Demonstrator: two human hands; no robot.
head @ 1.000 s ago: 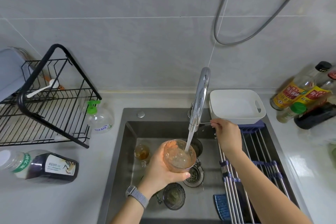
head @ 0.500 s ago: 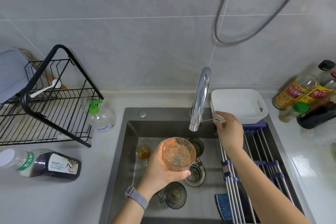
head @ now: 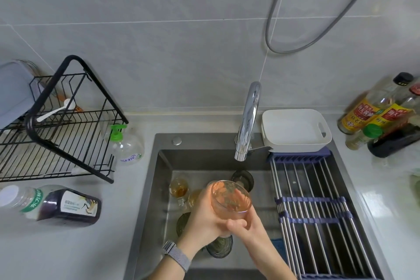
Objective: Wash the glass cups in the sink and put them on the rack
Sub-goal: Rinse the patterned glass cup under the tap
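Note:
Over the steel sink (head: 159, 188) both hands hold a clear glass cup (head: 230, 199) with water in it. My left hand (head: 204, 218) wraps its left side and my right hand (head: 246, 228) grips its base from below. More glass cups stand in the basin: a small one with amber liquid (head: 179, 187), a dark one at the back (head: 242, 179), and a greenish one under the wrists (head: 219, 246). The black wire rack (head: 56, 138) stands on the counter to the left. The faucet (head: 247, 120) is not running.
A roll-up drying mat (head: 318, 211) covers the sink's right half, with a white tub (head: 295, 130) at its back. A soap pump bottle (head: 127, 145) stands by the rack, and a drink bottle (head: 52, 203) lies on the left counter. Sauce bottles (head: 375, 111) crowd the right.
The water stopped running. My right hand left the faucet lever and came down to grip the bottom of the cup. The cup moved slightly right and lower.

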